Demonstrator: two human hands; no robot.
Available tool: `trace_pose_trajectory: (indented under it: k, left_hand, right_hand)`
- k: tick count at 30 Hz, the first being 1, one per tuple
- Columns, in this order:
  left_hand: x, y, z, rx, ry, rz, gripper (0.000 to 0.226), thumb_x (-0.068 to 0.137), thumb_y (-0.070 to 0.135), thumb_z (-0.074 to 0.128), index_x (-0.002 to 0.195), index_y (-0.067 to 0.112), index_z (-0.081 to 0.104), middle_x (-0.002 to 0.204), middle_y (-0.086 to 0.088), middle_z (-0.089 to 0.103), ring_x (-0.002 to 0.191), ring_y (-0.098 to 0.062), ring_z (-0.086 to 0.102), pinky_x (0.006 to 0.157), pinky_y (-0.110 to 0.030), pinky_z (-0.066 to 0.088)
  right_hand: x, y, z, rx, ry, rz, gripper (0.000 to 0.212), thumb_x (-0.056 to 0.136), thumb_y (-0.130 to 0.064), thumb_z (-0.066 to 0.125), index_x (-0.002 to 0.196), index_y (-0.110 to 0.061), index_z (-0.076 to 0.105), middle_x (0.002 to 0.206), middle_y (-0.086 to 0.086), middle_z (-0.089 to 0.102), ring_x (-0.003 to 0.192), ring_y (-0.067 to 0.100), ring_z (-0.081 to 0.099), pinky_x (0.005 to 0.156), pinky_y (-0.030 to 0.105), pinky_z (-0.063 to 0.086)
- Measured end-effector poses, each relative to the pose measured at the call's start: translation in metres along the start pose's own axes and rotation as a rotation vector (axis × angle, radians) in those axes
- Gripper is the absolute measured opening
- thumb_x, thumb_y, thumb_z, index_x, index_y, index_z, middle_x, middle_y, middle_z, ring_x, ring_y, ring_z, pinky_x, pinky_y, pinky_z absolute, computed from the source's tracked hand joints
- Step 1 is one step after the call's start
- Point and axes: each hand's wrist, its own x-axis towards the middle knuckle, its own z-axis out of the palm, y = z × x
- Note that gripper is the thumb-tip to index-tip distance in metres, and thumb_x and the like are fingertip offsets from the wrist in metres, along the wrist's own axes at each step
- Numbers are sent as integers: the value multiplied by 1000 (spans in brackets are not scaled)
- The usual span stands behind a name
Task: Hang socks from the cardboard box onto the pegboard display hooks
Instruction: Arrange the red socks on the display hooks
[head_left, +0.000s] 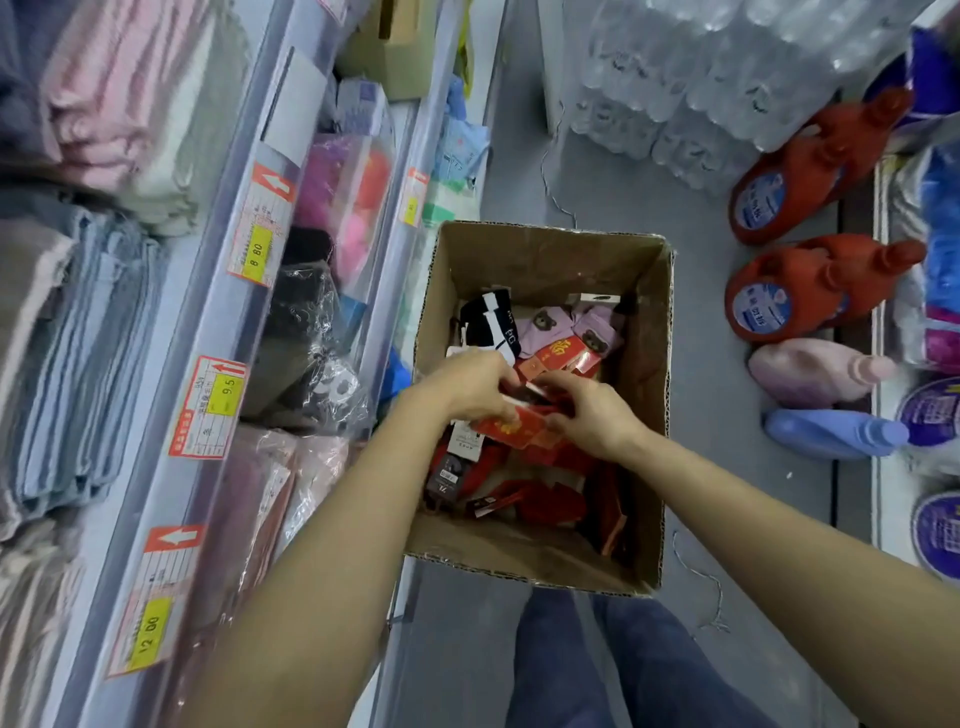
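Step in hand: picking stock. Red sock pack (511, 427) gripped by both left hand (470, 387) and right hand (589, 410), held low inside cardboard box (644, 364) on floor. Pegboard hooks not seen. Next move judged: pack lifted clear, header hole found, 1 hook located.

Fingertips of both hands hidden among socks (519, 431); pegboard out of frame.

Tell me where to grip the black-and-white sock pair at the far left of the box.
Judging by its pose, take the black-and-white sock pair by its upper cuff end, coming from above. It lies flat on top of the pile against the cardboard box's left wall, so a side approach looks blocked. Both hands are busy on a red sock pack.
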Motion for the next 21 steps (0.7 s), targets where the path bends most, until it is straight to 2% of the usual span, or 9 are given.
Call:
trace_pose_trajectory:
  k: [3,5,7,9,12,16,19,21]
  left_hand:
    - [0,-8,-19,-338,149,-34,30,75,31,83,102,21,73,91,2,71,83,-12,68,68,-31,58]
    - [4,-14,-18,-701,291,-67,32,74,27,86,102,16,73,97,-3,72,91,-16,71,75,-32,61]
    - [4,-10,-12,-1017,406,-95,35,79,22,83,109,11,69,101,-7,72,93,-18,71,75,-31,62]
    - [3,-4,-2,-1209,425,-133,39,82,19,80,115,11,62,105,-9,71,94,-19,72,78,-34,62]
    - [-3,9,22,-1296,403,-144,39,82,12,79,116,10,61,107,-10,72,98,-24,71,86,-38,59]
    - [-9,19,43,-1264,619,-155,24,81,6,78,101,12,68,101,-5,74,101,-27,70,88,-50,57]
    - [-19,22,45,-1289,681,-121,19,85,7,74,99,17,66,99,-4,74,92,-23,72,78,-42,61]
    - [-31,24,43,-1321,722,-88,17,88,8,72,103,13,66,97,-4,75,87,-19,74,68,-30,59]
  right_hand:
    - [9,-7,-14,342,-24,95,34,93,-16,66,127,-17,61,113,-1,67,105,18,65,93,34,54]
    - [9,-12,-23,546,-2,118,20,94,-16,66,114,-17,63,105,4,71,92,17,69,83,30,57]
    - [10,-16,-28,710,19,150,17,94,-16,66,111,-16,66,104,9,74,89,21,71,81,33,59]
    - [11,-18,-30,820,64,188,18,93,-16,67,112,-15,67,105,12,74,93,28,72,84,41,59]
    - [12,-23,-31,963,157,254,21,90,-14,71,111,-9,68,105,14,73,90,32,72,82,44,59]
    - [8,-29,-29,1086,179,263,5,89,-15,71,93,-12,69,87,9,74,69,19,69,65,32,59]
    - [3,-33,-32,1169,152,262,6,91,-16,69,85,-13,69,76,5,73,64,17,68,57,26,56]
    - [1,-36,-36,1182,127,246,6,90,-12,69,84,-13,69,77,6,73,66,18,68,60,27,57]
